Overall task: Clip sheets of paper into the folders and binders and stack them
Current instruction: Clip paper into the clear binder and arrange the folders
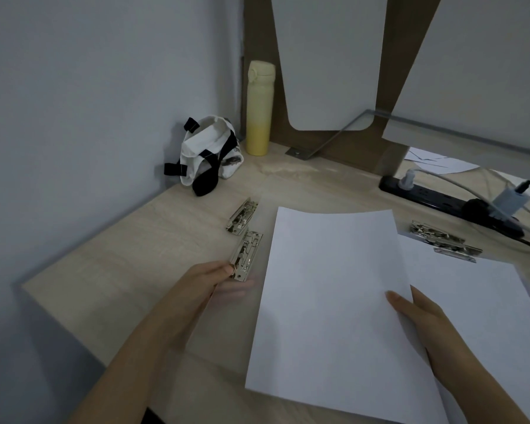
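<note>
A white sheet of paper (328,295) is lifted slightly above the desk in the middle, and my right hand (419,316) pinches its right edge with the thumb on top. My left hand (208,281) grips the near end of a shiny metal clip (246,255) just left of the sheet. A second metal clip (242,214) lies on the desk beyond it. More white paper (484,301) lies flat at the right, with a couple of metal clips (444,240) at its far edge.
A yellow bottle (259,108) and a white bag with black straps (208,154) stand in the far left corner by the wall. A black power strip (447,201) with plugs and cables lies at the far right. The wooden desk's edge (74,261) runs along the left.
</note>
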Motion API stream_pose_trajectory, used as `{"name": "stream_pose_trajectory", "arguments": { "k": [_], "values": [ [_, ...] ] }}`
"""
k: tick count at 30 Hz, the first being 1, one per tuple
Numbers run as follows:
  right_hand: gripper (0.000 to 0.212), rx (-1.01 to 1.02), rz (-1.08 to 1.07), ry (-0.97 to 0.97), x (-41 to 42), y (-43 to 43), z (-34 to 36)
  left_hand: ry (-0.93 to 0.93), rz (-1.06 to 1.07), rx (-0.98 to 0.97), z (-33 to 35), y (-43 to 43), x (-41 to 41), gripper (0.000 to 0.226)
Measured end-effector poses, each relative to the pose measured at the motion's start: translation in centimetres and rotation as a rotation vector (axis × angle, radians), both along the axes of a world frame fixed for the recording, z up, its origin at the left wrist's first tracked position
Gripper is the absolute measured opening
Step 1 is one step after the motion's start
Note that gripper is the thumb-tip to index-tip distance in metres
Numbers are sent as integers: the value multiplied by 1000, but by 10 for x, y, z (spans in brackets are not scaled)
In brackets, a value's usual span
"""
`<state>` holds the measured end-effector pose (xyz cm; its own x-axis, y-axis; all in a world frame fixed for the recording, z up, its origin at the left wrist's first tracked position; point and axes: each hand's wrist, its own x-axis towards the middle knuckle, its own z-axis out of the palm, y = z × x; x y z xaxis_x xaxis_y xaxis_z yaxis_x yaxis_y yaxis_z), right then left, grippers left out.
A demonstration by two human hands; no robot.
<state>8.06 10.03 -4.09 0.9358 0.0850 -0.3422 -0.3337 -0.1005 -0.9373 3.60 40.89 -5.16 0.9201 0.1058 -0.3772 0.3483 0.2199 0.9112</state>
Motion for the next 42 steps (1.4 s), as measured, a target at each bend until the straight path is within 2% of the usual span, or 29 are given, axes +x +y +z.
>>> {"name": "stream_pose_trajectory", "arguments": {
  "k": [5,9,11,14,17,18,22,24,28,31,33,36,39,42],
  "values": [
    [17,-2,-10,-2,0,1,-1,-94,60,159,-4,-6,-2,22],
    [15,-9,-7,-1,0,1,-1,-134,41,185,-7,-6,-4,19],
    [16,-26,-8,-4,-1,1,1,-119,26,124,-6,-5,-5,19],
    [22,-42,-9,2,-2,1,2,-6,2,-78,-5,-4,0,42],
    [23,-48,-6,6,-2,0,2,70,-8,-140,1,-6,14,64],
    [22,-50,-5,5,-2,0,3,55,14,-125,4,-7,21,64],
    [20,-48,-14,4,-2,0,3,-22,64,246,25,-12,45,46],
    [21,-51,-11,15,-1,-1,2,-33,37,334,33,-12,58,40],
    [21,-67,-14,17,-1,-2,1,-19,14,510,33,-13,81,50],
    [19,-74,-19,20,-1,-1,1,-42,95,669,17,-14,90,52],
    [19,-80,-27,21,-2,0,2,-39,156,726,7,-15,92,44],
    [17,-83,-45,23,-3,1,4,-58,144,653,-3,-13,91,28],
    [17,-51,-44,34,-5,3,5,-71,105,461,-11,-6,84,22],
    [17,-3,-54,48,-7,12,5,-91,77,401,-12,-1,79,16]
  ]
}}
